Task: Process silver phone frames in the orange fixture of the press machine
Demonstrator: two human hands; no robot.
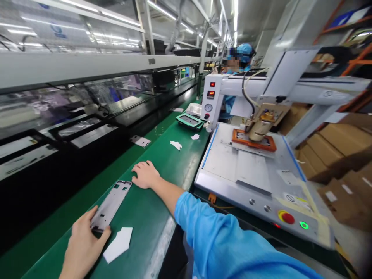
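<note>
A thin grey metal phone frame [112,203] lies flat on the green conveyor belt [157,170]. My left hand [83,246] pinches its near end between thumb and fingers. My right hand [145,174], in a blue sleeve, rests on the belt with its curled fingers touching the frame's far corner. A white paper scrap [119,243] lies just right of my left hand.
A dispensing machine [255,155] with an orange fixture [252,140] and red and green buttons stands to the right. More white scraps [176,145] and a green tray [189,121] lie further along the belt. Another person in a blue cap [242,54] works beyond. Cardboard boxes are stacked at the far right.
</note>
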